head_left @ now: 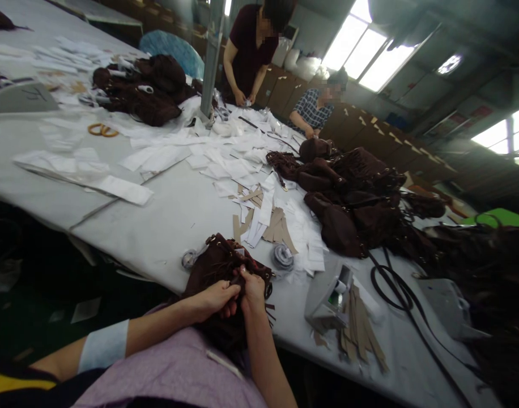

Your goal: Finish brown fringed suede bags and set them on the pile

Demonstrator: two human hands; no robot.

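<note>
A dark brown fringed bag (204,272) with small metal eyelets rests at the table's near edge, partly against my lap. My left hand (221,297) is closed, its thumb and fingers pinching the bag's dark material near the opening. Right beside it, my right hand (253,288) also grips the bag, fingertips close to the left thumb. What exactly lies between the fingertips is too small to make out. Some reddish lining shows at the opening. A roll of clear tape (282,256) lies just right of the bag, and another clear roll (188,259) sits to its left.
Brown bags are heaped at the right (353,209) and far left (153,90). A grey tape dispenser (327,300) stands near the front edge, beside brown paper strips (361,328). White paper (229,164) covers mid-table around a metal post (211,62). Two people work across the table.
</note>
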